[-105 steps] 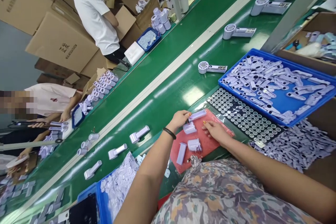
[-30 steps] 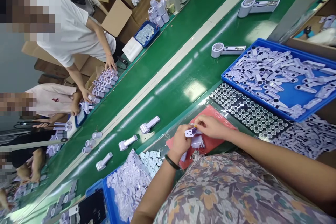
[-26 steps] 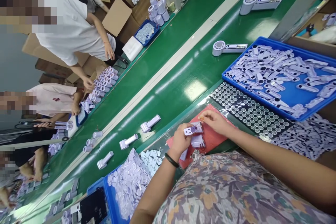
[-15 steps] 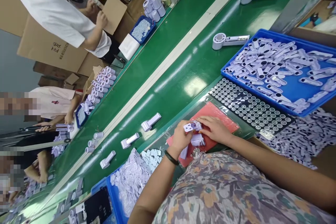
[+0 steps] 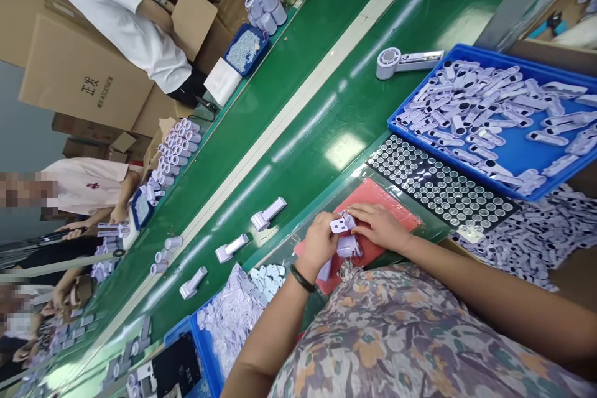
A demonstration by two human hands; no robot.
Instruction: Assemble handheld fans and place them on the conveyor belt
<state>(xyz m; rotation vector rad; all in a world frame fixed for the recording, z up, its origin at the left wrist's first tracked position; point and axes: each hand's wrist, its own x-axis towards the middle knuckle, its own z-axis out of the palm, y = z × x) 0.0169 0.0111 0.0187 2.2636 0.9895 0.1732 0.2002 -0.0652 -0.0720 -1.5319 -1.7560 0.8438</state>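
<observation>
My left hand (image 5: 319, 242) grips a small lilac plastic part (image 5: 341, 224) over the red mat (image 5: 373, 205). My right hand (image 5: 380, 227) is closed on the same part from the right side. Another lilac part (image 5: 347, 247) lies on the mat just below my hands, and a flat lilac piece (image 5: 323, 270) lies at the mat's near left. A black tray of small round buttons (image 5: 438, 186) sits to the right of the mat.
A blue bin of lilac handle shells (image 5: 494, 118) stands at right, another blue bin of white pieces (image 5: 224, 323) at lower left. Several fan bodies (image 5: 267, 214) ride the green conveyor (image 5: 298, 106). Other people (image 5: 116, 6) work across the belt among cardboard boxes (image 5: 69, 74).
My hands picked a lilac part up off the red mat and brought it together between them. The person in white across the belt straightened up and moved back. The fan bodies on the conveyor shifted along it.
</observation>
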